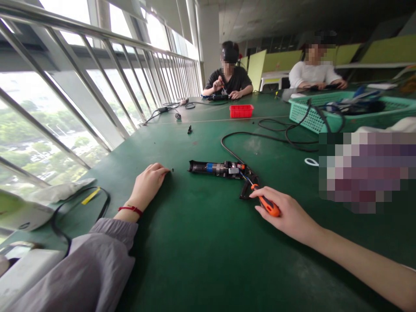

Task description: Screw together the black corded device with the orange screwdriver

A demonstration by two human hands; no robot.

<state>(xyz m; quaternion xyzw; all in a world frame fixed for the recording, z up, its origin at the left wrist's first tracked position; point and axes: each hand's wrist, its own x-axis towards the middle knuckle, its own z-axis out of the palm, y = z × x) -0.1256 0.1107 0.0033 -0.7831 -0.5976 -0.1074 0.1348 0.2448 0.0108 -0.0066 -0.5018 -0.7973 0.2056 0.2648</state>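
Observation:
My right hand point(286, 210) is closed round the handle of an orange and black screwdriver point(269, 206). Its shaft points up and left into an opened, black, tube-shaped power tool point(214, 168) lying on the table. Inside that tool show a blue band, metal parts, coloured wires and a bit of orange; a black cable leads away from its right end. Left of the tool, my left hand point(148, 182) rests on the green table point(201, 242) with its fingertips pinched together. Right at these fingertips is a tiny dark piece point(172, 170), too small to name.
A small black part point(190, 129) and a red bin point(241, 111) are farther back. At right stands a green basket point(305, 113) with tools and a looped cable point(282, 130). Two people sit across the table. A metal railing point(97, 41) runs along the left.

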